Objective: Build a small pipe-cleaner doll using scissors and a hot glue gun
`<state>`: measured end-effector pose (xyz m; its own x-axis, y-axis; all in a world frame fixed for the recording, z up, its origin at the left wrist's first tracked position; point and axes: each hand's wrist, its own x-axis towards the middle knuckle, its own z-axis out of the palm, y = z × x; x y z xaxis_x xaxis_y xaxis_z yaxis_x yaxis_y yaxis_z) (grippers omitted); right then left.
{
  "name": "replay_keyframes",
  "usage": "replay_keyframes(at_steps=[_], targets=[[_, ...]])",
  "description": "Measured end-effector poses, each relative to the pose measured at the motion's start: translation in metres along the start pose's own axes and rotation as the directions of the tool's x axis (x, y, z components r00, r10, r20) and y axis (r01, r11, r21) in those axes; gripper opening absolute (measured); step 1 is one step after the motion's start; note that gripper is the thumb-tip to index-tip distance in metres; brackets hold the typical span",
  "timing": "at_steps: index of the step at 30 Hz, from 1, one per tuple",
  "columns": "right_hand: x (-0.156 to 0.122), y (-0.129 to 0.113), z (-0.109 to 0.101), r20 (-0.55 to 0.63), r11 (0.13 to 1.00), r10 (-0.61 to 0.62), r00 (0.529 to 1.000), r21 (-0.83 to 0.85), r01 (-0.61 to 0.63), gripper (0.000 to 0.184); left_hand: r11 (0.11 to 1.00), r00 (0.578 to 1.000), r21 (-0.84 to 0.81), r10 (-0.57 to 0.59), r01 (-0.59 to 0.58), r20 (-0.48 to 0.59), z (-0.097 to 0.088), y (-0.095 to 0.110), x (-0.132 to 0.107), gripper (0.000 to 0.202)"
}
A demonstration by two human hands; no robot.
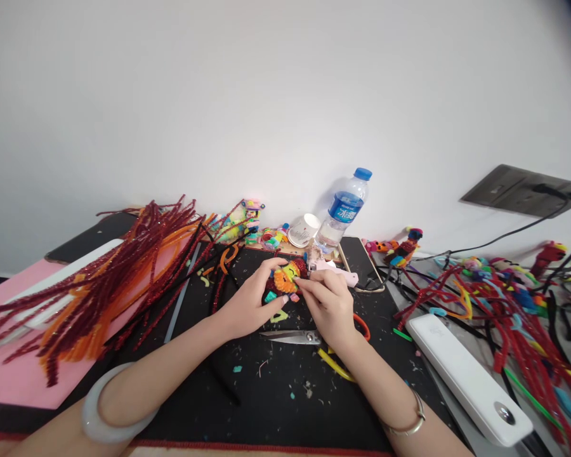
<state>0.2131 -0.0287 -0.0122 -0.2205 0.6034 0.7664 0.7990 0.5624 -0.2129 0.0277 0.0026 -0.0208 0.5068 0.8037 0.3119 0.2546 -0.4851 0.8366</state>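
Note:
My left hand [248,304] and my right hand [330,303] meet over a small pipe-cleaner figure [286,279], orange and red with a yellow face, above the black mat [276,393]. The fingers of both hands are curled and pinch the figure from either side. A pair of scissors [295,337] lies on the mat just under my right hand, with orange handles partly hidden by the wrist. A white bangle is on my left forearm and a thin bracelet on my right.
A big bundle of red and orange pipe cleaners [99,285] fans out at the left over a pink sheet [9,374]. A water bottle [341,209] and a paper cup [303,230] stand at the back. A white power bank [466,381] and tangled pipe cleaners [509,311] lie right.

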Motion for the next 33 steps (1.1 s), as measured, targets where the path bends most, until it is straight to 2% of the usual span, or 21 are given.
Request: replay_keyframes(at_steps=[3,6,10,13,15,17,22,25,29,33], targets=[[0.001,-0.001,-0.002,-0.076,0.998,0.069,0.995,0.014,-0.068,0.017,0.988,0.994,-0.155,-0.008,-0.009,-0.111,0.002,-0.004,0.002,0.061],[0.0,0.001,-0.003,-0.076,0.992,0.123,0.989,0.032,-0.121,0.016,0.926,0.979,-0.377,-0.082,0.007,-0.185,0.001,-0.004,0.007,0.069],[-0.001,0.001,-0.003,-0.011,0.985,0.154,0.988,0.081,-0.153,0.015,0.812,0.95,-0.564,-0.277,0.151,-0.143,-0.004,-0.002,0.011,0.07],[-0.001,-0.002,-0.004,0.045,0.984,0.144,0.989,0.1,-0.148,0.019,0.739,0.939,-0.643,-0.332,0.201,-0.088,-0.007,-0.003,0.012,0.046],[-0.002,-0.003,-0.003,0.065,0.983,0.139,0.988,0.113,-0.146,0.018,0.712,0.936,-0.677,-0.34,0.189,-0.096,-0.008,-0.006,0.012,0.035],[-0.003,-0.004,-0.002,0.08,0.979,0.143,0.987,0.134,-0.152,0.015,0.69,0.927,-0.703,-0.356,0.174,-0.12,-0.008,-0.009,0.013,0.035],[-0.007,-0.002,0.002,0.091,0.978,0.132,0.987,0.152,-0.145,0.025,0.695,0.925,-0.708,-0.341,0.127,-0.169,-0.009,-0.016,0.017,0.043],[-0.007,0.0,0.004,0.072,0.983,0.112,0.991,0.138,-0.121,0.024,0.708,0.926,-0.7,-0.321,0.097,-0.197,-0.01,-0.016,0.018,0.051],[-0.005,0.0,0.004,0.047,0.981,0.134,0.99,0.134,-0.139,0.013,0.721,0.903,-0.683,-0.365,0.121,-0.226,-0.011,-0.014,0.017,0.065],[-0.002,0.0,0.001,0.059,0.98,0.145,0.988,0.128,-0.151,0.024,0.734,0.885,-0.664,-0.394,0.141,-0.247,-0.012,-0.015,0.016,0.066]])
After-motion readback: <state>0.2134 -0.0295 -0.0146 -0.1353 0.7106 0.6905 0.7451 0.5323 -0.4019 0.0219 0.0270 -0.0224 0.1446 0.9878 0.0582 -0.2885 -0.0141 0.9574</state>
